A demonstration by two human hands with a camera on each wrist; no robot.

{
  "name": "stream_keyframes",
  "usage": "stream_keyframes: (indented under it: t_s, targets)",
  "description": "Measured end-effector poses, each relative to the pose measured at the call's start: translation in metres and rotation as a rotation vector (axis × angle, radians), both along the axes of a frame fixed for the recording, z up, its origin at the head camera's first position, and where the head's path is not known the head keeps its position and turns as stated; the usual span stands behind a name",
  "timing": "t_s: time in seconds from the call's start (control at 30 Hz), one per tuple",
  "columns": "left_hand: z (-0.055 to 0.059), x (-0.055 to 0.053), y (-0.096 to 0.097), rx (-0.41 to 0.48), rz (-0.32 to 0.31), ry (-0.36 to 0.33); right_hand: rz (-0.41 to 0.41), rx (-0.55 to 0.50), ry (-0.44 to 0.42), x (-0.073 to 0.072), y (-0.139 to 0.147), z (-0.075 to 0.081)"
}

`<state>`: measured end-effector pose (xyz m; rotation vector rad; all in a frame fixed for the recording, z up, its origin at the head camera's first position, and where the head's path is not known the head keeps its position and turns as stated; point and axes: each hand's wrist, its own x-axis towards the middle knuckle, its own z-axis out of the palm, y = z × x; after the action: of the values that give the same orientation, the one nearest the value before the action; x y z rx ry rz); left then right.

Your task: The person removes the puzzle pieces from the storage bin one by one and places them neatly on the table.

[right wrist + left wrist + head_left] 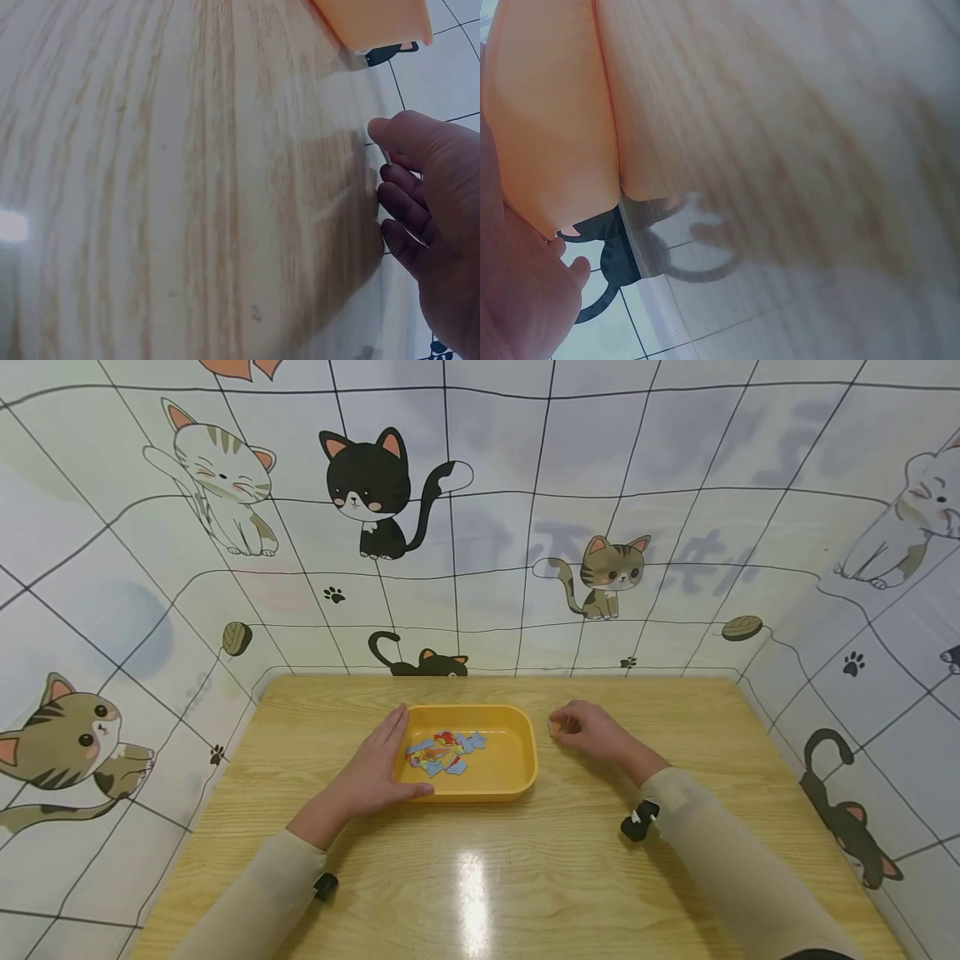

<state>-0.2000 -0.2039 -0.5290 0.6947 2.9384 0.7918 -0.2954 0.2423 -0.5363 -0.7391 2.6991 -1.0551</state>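
A yellow plastic tray (510, 768) lies on the wooden table, with several small printed puzzle pieces (456, 767) loose in its left half. My left hand (375, 772) holds the tray's left end, the fingers along the far left corner and the thumb over the near rim. In the left wrist view the tray's outer wall (551, 112) hides most of the fingers. Just right of the tray, my right hand (592, 732) pinches a small thin puzzle piece (555, 727) between thumb and fingertips. Only the piece's edge shows in the right wrist view.
The wooden table (555, 877) runs back to a white wall (495, 527) with grid lines and cartoon cats. Similar side walls stand at left and right. Light glares off the table's near middle.
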Motion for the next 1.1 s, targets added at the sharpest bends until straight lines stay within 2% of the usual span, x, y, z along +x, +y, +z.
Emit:
stream_keyframes:
  t_s: [0.47,0.7,0.87,0.97,1.1]
  targets:
    - [0.002,0.002,0.001,0.001,0.007,-0.008,0.001,0.007,-0.065,-0.002,0.005,-0.004]
    - [0.002,0.001,0.002,0.006,0.004,0.004,-0.005,-0.006,-0.06,-0.004,0.006,-0.007]
    - [0.001,-0.001,0.001,0.004,0.004,0.01,-0.052,-0.08,-0.045,-0.003,0.004,-0.007]
    - [-0.001,-0.002,0.001,0.007,0.003,0.013,-0.095,-0.143,-0.002,0.0,0.001,-0.003]
    - [-0.002,-0.001,0.0,-0.001,0.002,0.008,-0.121,-0.225,0.057,0.011,-0.011,0.012]
